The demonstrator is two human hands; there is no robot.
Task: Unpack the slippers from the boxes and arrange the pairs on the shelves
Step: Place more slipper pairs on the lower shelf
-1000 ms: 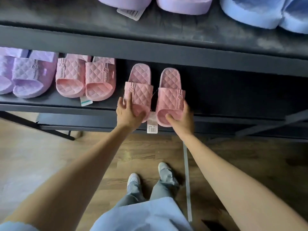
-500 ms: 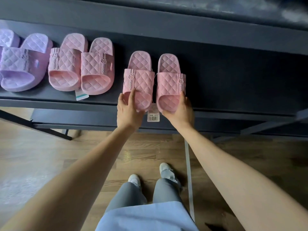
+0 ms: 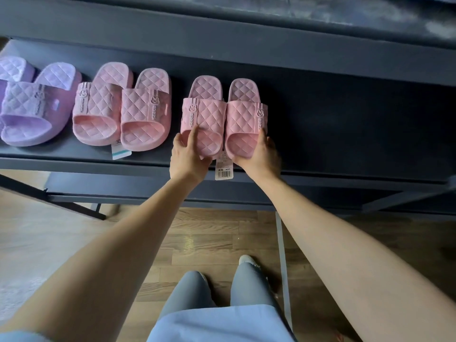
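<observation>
- At the left edge of the frame, we find a purple pair (image 3: 32, 107) lying on the dark shelf (image 3: 345, 129), toes toward the front edge.
- Just right of it lies a pink pair (image 3: 121, 109), its two slippers touching. A white tag (image 3: 120, 152) pokes out beneath the toes.
- At centre frame, the left hand (image 3: 188, 157) grips the toe of the left slipper (image 3: 206, 114). One digit is laid on the quilted strap and the rest curl under the sole.
- A price tag (image 3: 224, 169) hangs between our hands, over the shelf's front edge.
- The right slipper (image 3: 246, 114) lies against the left slipper on the shelf, toes at the front edge.
- The right hand (image 3: 262, 154) grips that toe. One digit runs up the outer side and the others curl beneath.
- Along the lower frame, we see the wood floor (image 3: 209, 233).
</observation>
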